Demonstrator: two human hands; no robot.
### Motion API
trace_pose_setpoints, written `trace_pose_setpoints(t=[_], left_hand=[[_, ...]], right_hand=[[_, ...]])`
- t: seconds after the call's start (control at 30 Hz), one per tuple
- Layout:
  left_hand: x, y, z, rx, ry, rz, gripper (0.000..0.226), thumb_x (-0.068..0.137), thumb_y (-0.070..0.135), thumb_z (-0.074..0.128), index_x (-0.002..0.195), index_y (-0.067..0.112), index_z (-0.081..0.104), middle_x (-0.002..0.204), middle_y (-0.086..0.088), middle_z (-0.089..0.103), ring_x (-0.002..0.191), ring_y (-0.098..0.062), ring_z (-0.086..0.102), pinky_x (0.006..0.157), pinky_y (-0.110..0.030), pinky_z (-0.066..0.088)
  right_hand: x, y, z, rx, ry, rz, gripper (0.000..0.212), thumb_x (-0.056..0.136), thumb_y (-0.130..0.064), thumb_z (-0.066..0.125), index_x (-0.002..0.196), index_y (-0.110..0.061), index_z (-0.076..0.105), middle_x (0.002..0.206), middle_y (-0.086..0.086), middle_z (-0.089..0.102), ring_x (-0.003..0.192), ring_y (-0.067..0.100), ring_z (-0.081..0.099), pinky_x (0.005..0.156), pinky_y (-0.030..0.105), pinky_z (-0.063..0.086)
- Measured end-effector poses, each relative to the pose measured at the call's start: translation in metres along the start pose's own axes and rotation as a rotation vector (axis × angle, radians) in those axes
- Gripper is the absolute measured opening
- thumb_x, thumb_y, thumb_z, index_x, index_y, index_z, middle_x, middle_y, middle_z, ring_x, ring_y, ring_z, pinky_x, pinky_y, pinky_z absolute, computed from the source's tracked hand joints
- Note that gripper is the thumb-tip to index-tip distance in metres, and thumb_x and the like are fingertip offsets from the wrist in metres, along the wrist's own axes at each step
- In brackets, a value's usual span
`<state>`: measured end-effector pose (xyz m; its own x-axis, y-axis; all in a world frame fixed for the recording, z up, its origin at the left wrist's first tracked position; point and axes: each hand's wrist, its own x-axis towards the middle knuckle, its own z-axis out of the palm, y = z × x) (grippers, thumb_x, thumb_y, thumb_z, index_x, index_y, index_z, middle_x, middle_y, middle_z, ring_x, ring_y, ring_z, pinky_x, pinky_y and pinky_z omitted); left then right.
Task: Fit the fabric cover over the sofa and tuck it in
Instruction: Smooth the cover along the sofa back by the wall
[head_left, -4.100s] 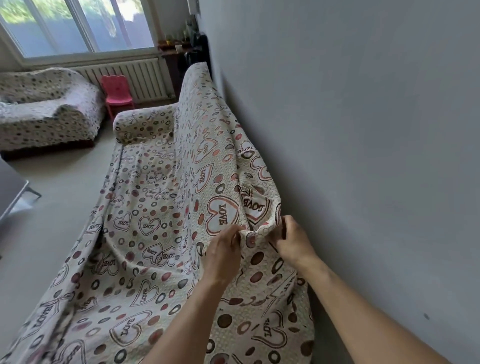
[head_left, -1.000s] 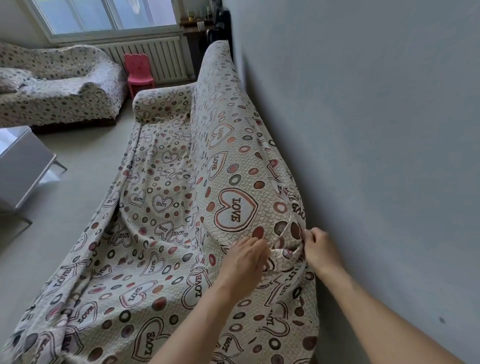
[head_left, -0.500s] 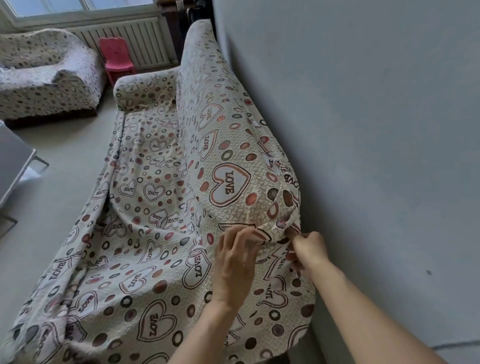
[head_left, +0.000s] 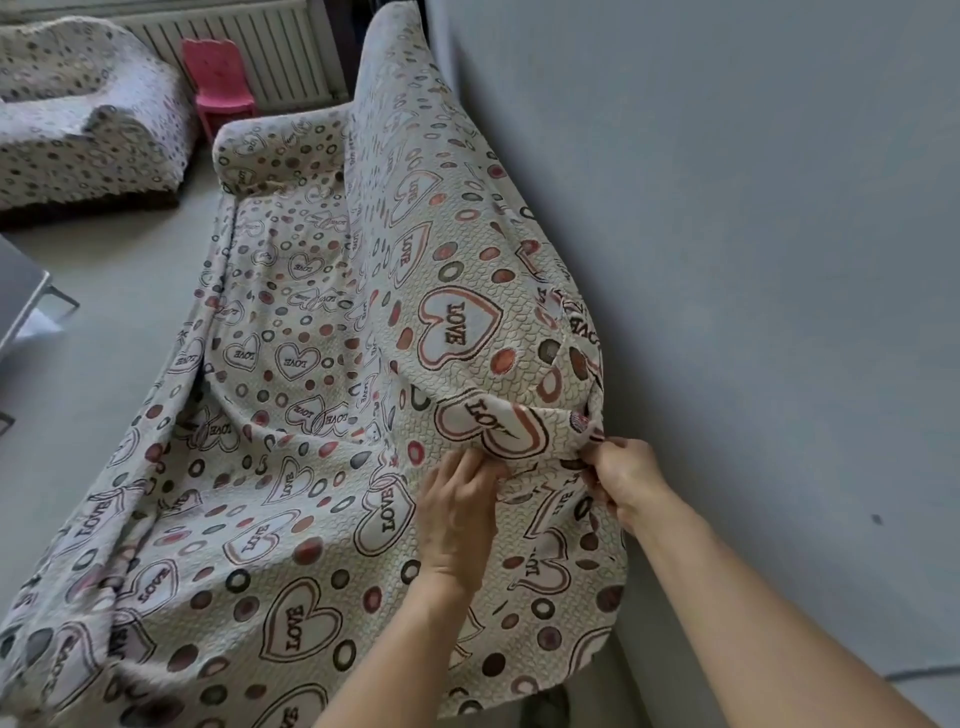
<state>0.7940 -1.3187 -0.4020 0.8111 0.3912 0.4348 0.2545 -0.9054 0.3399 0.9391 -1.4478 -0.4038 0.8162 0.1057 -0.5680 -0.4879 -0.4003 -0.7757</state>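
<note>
A cream fabric cover (head_left: 322, 395) printed with LOVE hearts and brown and red rings lies over the long sofa, which is wholly hidden under it. It is stretched tight over the backrest and hangs loose over the seat and near end. My left hand (head_left: 457, 519) pinches a fold of the cover at the near corner of the backrest. My right hand (head_left: 626, 480) grips the bunched edge of the same corner, close to the wall. A stretched heart fold sits between the two hands.
A grey wall (head_left: 753, 260) runs right along the sofa's back. A second covered sofa (head_left: 88, 114) stands at the far left, with a pink child's chair (head_left: 221, 78) and a radiator (head_left: 270, 47) behind it. A grey table edge (head_left: 21, 296) is at left.
Both hands have drawn the gathered corner down over the near end of the backrest, so the cover lies tighter there. The view has tilted lower.
</note>
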Motion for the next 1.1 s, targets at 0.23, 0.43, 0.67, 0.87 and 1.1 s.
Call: trace_pose_setpoints(t=[0.23,0.43,0.67,0.87,1.1], left_hand=[[-0.007,0.007,0.003,0.032,-0.261,0.018,0.029,0.059,0.011,0.087,0.078,0.027,0.072,0.081,0.01,0.066,0.077,-0.015,0.064,0.057,-0.028,0.054],[-0.021,0.001,0.016,0.1,-0.406,-0.061,0.031,0.05,0.021,0.092,0.073,0.031,0.073,0.075,0.013,0.066,0.071,-0.011,0.065,0.05,-0.025,0.051],[-0.033,-0.006,0.035,0.119,-0.454,-0.058,0.039,0.042,0.021,0.094,0.072,0.034,0.073,0.071,0.015,0.066,0.066,-0.008,0.064,0.045,-0.022,0.049],[-0.037,-0.009,0.048,0.134,-0.487,-0.094,0.033,0.052,0.013,0.088,0.074,0.033,0.072,0.072,0.015,0.065,0.068,-0.009,0.064,0.046,-0.024,0.049],[-0.026,-0.007,0.032,0.052,-0.495,-0.134,0.021,0.082,0.015,0.064,0.098,0.027,0.07,0.099,0.007,0.068,0.096,-0.018,0.062,0.071,-0.033,0.049]], right_hand=[[0.005,0.034,-0.003,-0.136,0.001,0.02,0.023,0.075,-0.026,0.056,0.092,-0.016,0.068,0.067,0.006,0.061,0.054,0.023,0.053,0.05,0.028,0.041],[0.007,0.042,0.005,-0.427,-0.014,-0.043,0.029,0.085,-0.031,0.05,0.105,-0.018,0.066,0.097,0.006,0.068,0.08,0.024,0.061,0.067,0.026,0.044],[0.014,0.058,0.012,-0.506,-0.039,-0.08,0.03,0.088,-0.03,0.048,0.108,-0.016,0.064,0.11,0.011,0.067,0.1,0.031,0.063,0.074,0.027,0.042],[0.021,0.068,0.019,-0.506,-0.064,-0.093,0.018,0.092,-0.027,0.046,0.094,-0.02,0.062,0.104,0.008,0.068,0.09,0.025,0.06,0.072,0.026,0.039],[0.01,0.059,0.018,-0.47,-0.047,-0.078,0.023,0.091,-0.036,0.048,0.089,-0.017,0.059,0.094,0.005,0.068,0.084,0.03,0.065,0.07,0.034,0.051]])
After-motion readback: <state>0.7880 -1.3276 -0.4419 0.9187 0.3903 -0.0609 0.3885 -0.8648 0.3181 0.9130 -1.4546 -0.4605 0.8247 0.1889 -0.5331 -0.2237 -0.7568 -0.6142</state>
